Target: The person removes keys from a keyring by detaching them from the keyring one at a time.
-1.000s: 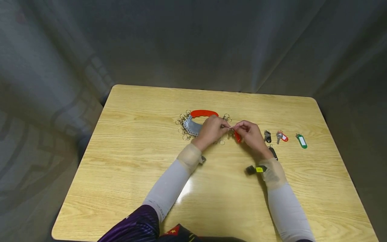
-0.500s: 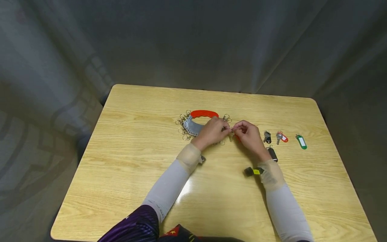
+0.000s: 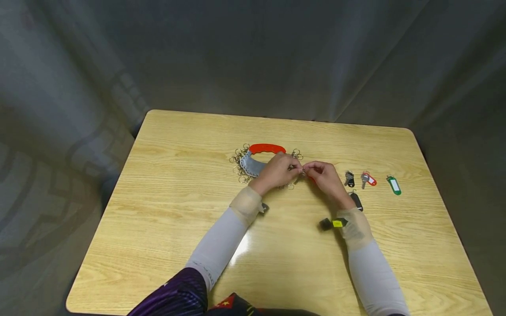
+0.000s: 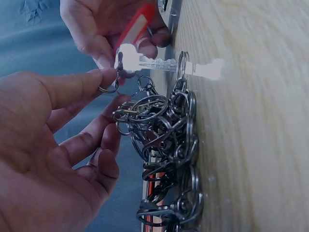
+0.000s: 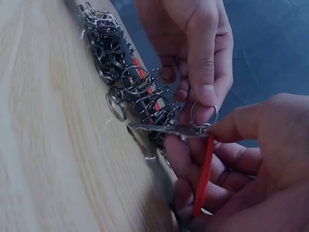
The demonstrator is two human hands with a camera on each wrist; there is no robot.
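Observation:
Both hands meet over the right end of a key holder with a red handle (image 3: pixel 267 148), a grey plate and many hanging metal rings (image 4: pixel 181 130). My left hand (image 3: pixel 278 169) pinches a small metal ring (image 5: pixel 203 114) between thumb and index finger. Close against it, my right hand (image 3: pixel 325 177) pinches a key (image 5: pixel 169 129) by its head, where a small ring joins it. A red key tag (image 5: pixel 204 174) hangs with that key, partly hidden by the right fingers. In the left wrist view the key's blade is washed out by glare.
To the right lie a key with a black tag (image 3: pixel 350 179), a key with a red tag (image 3: pixel 371 180), a green tag (image 3: pixel 394 185) and a black fob (image 3: pixel 356 201) beside the right wrist. A dark curtain (image 3: pixel 253 57) hangs behind the wooden table (image 3: pixel 178 210).
Both hands stay in nearly the same place, with small finger shifts at the ring and key. The right wrist has moved slightly left, and the red tag is now more hidden by the right hand.

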